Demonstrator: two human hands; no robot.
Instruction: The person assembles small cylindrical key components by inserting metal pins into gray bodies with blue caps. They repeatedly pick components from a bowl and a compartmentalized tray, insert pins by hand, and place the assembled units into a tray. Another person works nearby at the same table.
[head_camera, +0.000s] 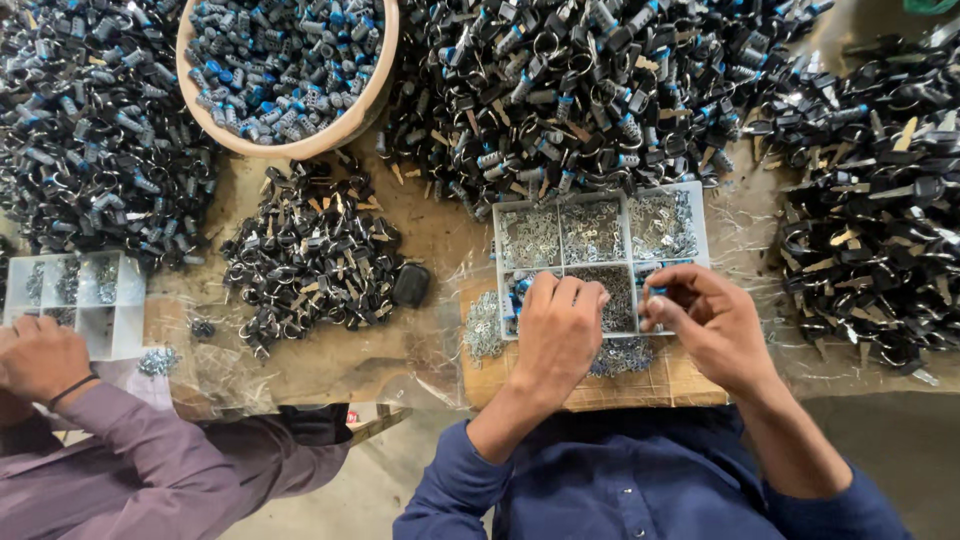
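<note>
Six compartments of the white sorting tray (600, 189) hold small metal parts, and heaps of black-and-silver pieces (590, 80) lie unsorted beyond it. Left hand (556, 335) curls over the tray (whether it holds anything I cannot tell); right hand (712, 325) pinches a small blue-tipped piece (657, 291), so much seems left

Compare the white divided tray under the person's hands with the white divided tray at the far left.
The tray under the hands looks larger, and its compartments are heaped with small metal parts; the left tray holds little, with a bare front cell. The left hand and right hand work over the first; a co-worker's hand rests beside the second. Both are white.
</note>
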